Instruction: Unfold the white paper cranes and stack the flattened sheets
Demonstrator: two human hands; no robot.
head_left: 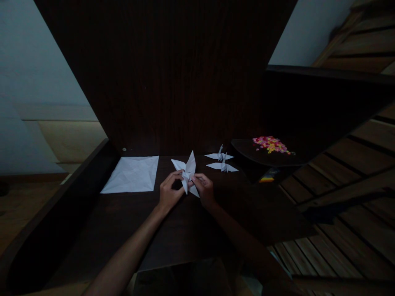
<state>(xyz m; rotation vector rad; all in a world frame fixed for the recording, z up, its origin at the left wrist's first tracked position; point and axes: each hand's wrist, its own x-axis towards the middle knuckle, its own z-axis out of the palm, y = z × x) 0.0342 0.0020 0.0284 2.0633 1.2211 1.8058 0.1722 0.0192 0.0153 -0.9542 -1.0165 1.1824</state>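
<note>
A half-folded white paper figure (188, 170) with pointed flaps is held just above a dark wooden desk (129, 222). My left hand (169, 191) pinches its left side with closed fingers. My right hand (203, 188) grips its right side, fingers also closed. A flat creased white sheet (132, 174) lies to the left of my hands. Two finished white paper cranes (221, 161) sit one behind the other just right of the figure.
A dark upright board (173, 78) rises behind the desk. To the right is a dark rounded surface (249, 152) carrying a heap of small pink and yellow bits (270, 144). Wooden slats (354, 164) run along the right side. The scene is dim.
</note>
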